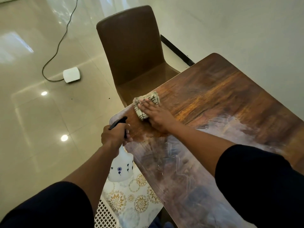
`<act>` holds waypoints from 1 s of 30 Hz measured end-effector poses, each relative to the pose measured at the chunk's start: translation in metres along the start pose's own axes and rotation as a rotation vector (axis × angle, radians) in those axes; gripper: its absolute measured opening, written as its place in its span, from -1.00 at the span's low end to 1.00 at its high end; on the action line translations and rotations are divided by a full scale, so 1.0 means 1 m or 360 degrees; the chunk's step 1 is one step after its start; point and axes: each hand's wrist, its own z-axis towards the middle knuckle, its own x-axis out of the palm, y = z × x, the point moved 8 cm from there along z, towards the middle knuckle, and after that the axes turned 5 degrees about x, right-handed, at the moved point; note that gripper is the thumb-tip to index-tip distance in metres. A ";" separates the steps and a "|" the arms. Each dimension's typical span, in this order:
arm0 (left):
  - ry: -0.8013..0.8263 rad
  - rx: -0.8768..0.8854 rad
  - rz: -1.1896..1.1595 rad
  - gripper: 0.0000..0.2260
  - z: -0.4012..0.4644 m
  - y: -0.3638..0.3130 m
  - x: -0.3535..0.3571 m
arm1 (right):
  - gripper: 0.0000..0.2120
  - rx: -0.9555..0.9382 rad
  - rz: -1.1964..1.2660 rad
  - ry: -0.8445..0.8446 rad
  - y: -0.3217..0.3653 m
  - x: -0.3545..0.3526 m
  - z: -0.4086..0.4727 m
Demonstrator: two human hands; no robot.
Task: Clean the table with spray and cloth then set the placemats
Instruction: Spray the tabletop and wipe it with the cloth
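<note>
Wood table (222, 89), wet streaks on near half. Right hand (156, 116) flat, fingers straight, pressing cloth (144, 102) at left edge. Left hand (115, 135) grips bottle (121, 167) off the edge. Advice: overlap strokes; work toward dry far end. Mats (131, 198) lie below.

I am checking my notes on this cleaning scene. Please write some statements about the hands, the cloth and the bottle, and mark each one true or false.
1. The right hand presses flat on the striped cloth. True.
2. The left hand holds the spray bottle at its trigger head. True.
3. The cloth lies in the middle of the wooden table. False: it lies near the table's left edge, by the brown chair.
4. The spray bottle stands on the table. False: it is held off the table's edge.
5. The patterned placemats are set on the table. False: they lie below it.
</note>
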 end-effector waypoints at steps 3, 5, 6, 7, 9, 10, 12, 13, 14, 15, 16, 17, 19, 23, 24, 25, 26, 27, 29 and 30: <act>0.0030 0.0026 0.0004 -0.83 0.003 0.001 0.004 | -0.33 0.0298 0.0096 -0.0065 -0.040 -0.017 0.014; 0.0055 0.0035 -0.0019 -0.83 0.006 0.004 0.007 | -0.34 0.0502 0.0136 -0.0126 -0.066 -0.024 0.022; 0.0063 0.0030 -0.0042 -0.83 0.008 0.006 0.007 | -0.35 0.0603 0.0144 -0.0146 -0.079 -0.028 0.026; 0.0066 0.0018 -0.0074 -0.83 0.009 0.010 0.006 | -0.35 0.0696 0.0142 -0.0150 -0.090 -0.029 0.031; 0.0064 -0.0008 -0.0119 -0.82 0.009 0.016 0.003 | -0.37 0.0844 0.0130 -0.0129 -0.107 -0.031 0.038; 0.0056 -0.0017 -0.0137 -0.83 0.009 0.018 0.001 | -0.38 0.0892 0.0144 -0.0120 -0.111 -0.031 0.042; 0.0026 -0.0015 -0.0171 -0.86 0.010 0.020 -0.006 | -0.39 0.0971 0.0200 -0.0142 -0.107 -0.031 0.047; 0.0011 -0.0009 -0.0183 -0.87 0.010 0.021 -0.010 | -0.39 0.1000 0.0211 -0.0164 -0.100 -0.030 0.048; 0.0002 0.0005 -0.0186 -0.86 0.010 0.022 -0.014 | -0.38 0.1005 0.0204 -0.0185 -0.090 -0.028 0.047; -0.0015 0.0023 -0.0190 -0.85 0.010 0.023 -0.018 | -0.37 0.0973 0.0179 -0.0201 -0.075 -0.026 0.047; -0.0037 0.0043 -0.0189 -0.85 0.010 0.024 -0.022 | -0.37 0.0913 0.0155 -0.0211 -0.058 -0.022 0.046; -0.0065 0.0051 -0.0190 -0.85 0.008 0.025 -0.027 | -0.36 0.0832 0.0135 -0.0217 -0.038 -0.017 0.044; -0.0130 0.0023 -0.0215 -0.88 0.005 0.031 -0.037 | -0.36 0.0642 0.0114 -0.0227 0.009 -0.005 0.041; -0.0231 -0.0039 -0.0280 -0.91 -0.007 0.041 -0.053 | -0.37 0.0199 0.0130 -0.0157 0.102 0.022 0.034; -0.0244 -0.0044 -0.0275 -0.91 -0.010 0.042 -0.056 | -0.36 0.0091 0.0084 -0.0128 0.120 0.029 0.031; -0.0256 -0.0045 -0.0266 -0.90 -0.013 0.043 -0.058 | -0.35 0.0000 0.0035 -0.0097 0.133 0.035 0.028; -0.0265 -0.0045 -0.0255 -0.91 -0.016 0.045 -0.060 | -0.33 -0.0069 0.0007 -0.0070 0.140 0.038 0.026; -0.0278 -0.0048 -0.0245 -0.91 -0.019 0.046 -0.061 | -0.33 -0.0123 0.0001 -0.0056 0.142 0.038 0.024; -0.0286 -0.0057 -0.0242 -0.92 -0.023 0.049 -0.061 | -0.36 -0.0212 -0.0037 -0.0035 0.135 0.032 0.022; -0.0278 -0.0060 -0.0254 -0.93 -0.025 0.051 -0.060 | -0.37 -0.0226 -0.0051 -0.0021 0.126 0.029 0.021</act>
